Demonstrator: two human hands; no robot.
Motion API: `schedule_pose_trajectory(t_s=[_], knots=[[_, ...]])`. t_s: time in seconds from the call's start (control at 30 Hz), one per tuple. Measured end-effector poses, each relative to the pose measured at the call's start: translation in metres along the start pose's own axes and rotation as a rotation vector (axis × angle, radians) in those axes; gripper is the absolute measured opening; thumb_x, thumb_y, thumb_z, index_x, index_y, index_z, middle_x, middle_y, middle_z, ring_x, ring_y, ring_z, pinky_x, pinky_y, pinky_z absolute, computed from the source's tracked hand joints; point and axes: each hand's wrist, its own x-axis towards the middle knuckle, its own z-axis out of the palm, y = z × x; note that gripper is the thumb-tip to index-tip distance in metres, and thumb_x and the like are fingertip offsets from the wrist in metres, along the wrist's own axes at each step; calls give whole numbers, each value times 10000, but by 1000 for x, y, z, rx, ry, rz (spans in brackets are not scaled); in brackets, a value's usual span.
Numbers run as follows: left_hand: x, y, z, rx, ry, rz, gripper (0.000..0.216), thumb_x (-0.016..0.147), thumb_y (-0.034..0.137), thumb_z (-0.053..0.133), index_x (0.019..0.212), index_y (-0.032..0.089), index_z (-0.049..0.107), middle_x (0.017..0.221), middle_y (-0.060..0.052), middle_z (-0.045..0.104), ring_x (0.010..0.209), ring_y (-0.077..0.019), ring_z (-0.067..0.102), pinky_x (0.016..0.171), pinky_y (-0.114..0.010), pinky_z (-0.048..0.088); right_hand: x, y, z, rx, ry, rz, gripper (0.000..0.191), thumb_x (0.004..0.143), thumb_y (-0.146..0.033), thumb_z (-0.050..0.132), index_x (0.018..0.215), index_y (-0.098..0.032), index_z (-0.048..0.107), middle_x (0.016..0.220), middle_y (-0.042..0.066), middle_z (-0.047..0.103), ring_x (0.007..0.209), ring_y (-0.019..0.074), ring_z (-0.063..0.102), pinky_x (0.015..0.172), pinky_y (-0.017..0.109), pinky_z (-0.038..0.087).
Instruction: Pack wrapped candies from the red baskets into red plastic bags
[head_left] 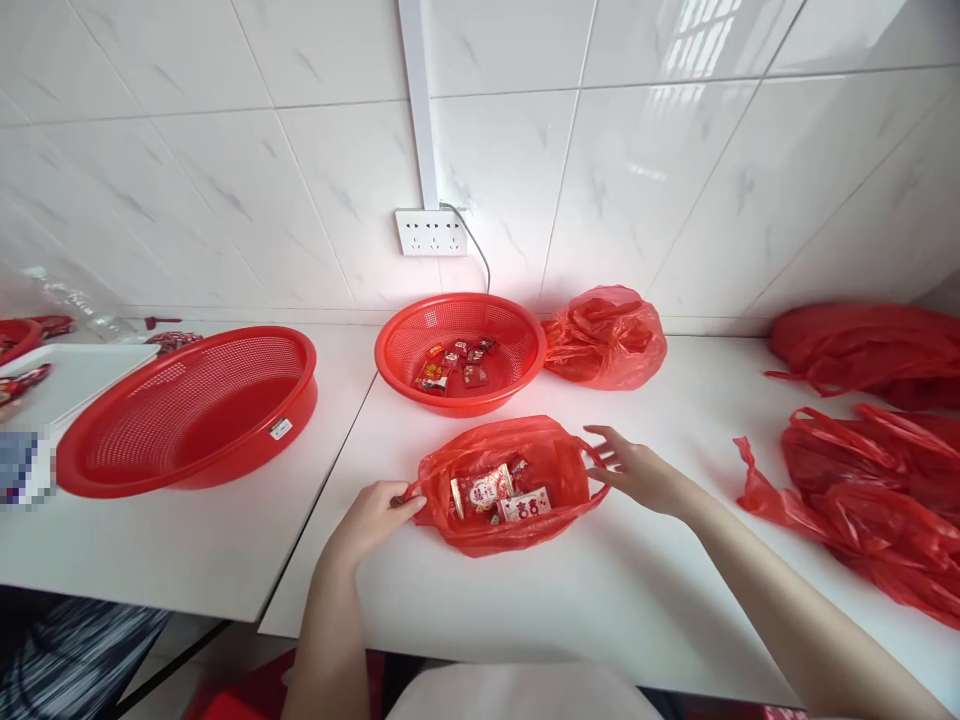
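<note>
In the head view, our left hand (379,515) pinches the red bag (480,545) on the surface (637,605); our right hand (643,475), fingers (611,436) loosely spread, meets its opposite edge, which could slip and sag over the packets (484,490).

White worktop (637,610) (a dark seam (318,502) across it) beneath two red baskets (461,404), an open red bag (484,543), crumpled red bags (611,345).

Left hand (379,517) pinched, thumb (409,508) pointing inward; right hand (639,474) fingers (613,438) spread; bare forearms (780,580) converging forward
</note>
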Motion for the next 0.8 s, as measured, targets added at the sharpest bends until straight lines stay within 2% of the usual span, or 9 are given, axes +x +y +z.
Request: schedule_pose_trajectory(t_s=[0.07, 0.13, 0.27, 0.33, 0.4, 0.57, 0.67, 0.73, 0.8], knots=[[-6, 7, -4, -83, 102, 21, 339, 773, 513, 615, 792, 186, 703, 787, -15, 699, 821, -249, 662, 763, -328, 510, -9, 8, -12, 165, -51, -18, 379, 886, -387, 566, 1246, -274, 522, 931, 68, 730, 828, 240, 716, 710, 402, 597], [-10, 21, -15, -202, 256, 72, 310, 782, 478, 640, 904, 203, 714, 968, -40, 720, 948, -261, 662, 850, -347, 508, -12, 2, -28, 308, 49, -108, 334, 869, -378, 612, 1178, -257, 571, 851, 49, 723, 786, 222, 710, 699, 372, 593], [-14, 71, -41, -525, 555, 428, 213, 776, 378, 686, 929, 237, 729, 1188, -45, 678, 1233, -278, 543, 1051, -404, 425, -7, -41, -69, 573, 547, -352, 240, 819, -331, 705, 1033, -244, 641, 829, 32, 681, 797, 201, 687, 728, 355, 579], [-15, 103, -52, -676, 440, 599, 162, 790, 354, 677, 912, 259, 725, 1172, -24, 682, 1237, -275, 544, 1045, -440, 439, -3, -73, -84, 647, 839, -495, 152, 804, -281, 727, 937, -263, 655, 831, 25, 658, 798, 188, 671, 742, 341, 568], [-15, 133, -56, -765, 312, 726, 200, 791, 387, 672, 962, 292, 710, 1163, -6, 675, 1243, -268, 541, 1033, -448, 453, 0, -105, -92, 685, 952, -636, 111, 807, -238, 725, 893, -264, 660, 848, 31, 646, 824, 179, 660, 774, 330, 557], [-8, 185, -35, -593, 76, 738, 640, 666, 343, 790, 1261, 316, 558, 908, -11, 659, 909, -225, 670, 837, -384, 545, 8, -166, -79, 533, 692, -849, 150, 858, -251, 664, 1004, -252, 629, 921, 22, 655, 863, 167, 663, 797, 334, 565], [6, 195, -7, -377, -28, 709, 418, 697, 259, 775, 1092, 233, 640, 832, -15, 623, 777, -169, 623, 694, -273, 510, 11, -185, -63, 262, 454, -963, 198, 903, -267, 594, 1099, -263, 623, 990, 29, 674, 925, 184, 660, 832, 356, 562], [17, 193, 8, -384, -93, 712, 94, 832, 280, 641, 817, 187, 635, 671, 2, 536, 631, -123, 541, 560, -232, 441, 13, -189, -54, 101, 458, -1004, 246, 914, -259, 568, 1154, -277, 622, 1068, 39, 668, 1025, 211, 632, 925, 402, 522], [27, 187, 16, -529, -142, 655, 209, 910, 331, 539, 761, 186, 563, 615, 32, 454, 497, -76, 431, 460, -212, 351, 15, -185, -48, 66, 520, -966, 285, 942, -229, 502, 1201, -281, 609, 1188, 52, 634, 1123, 227, 591, 994, 433, 476]])
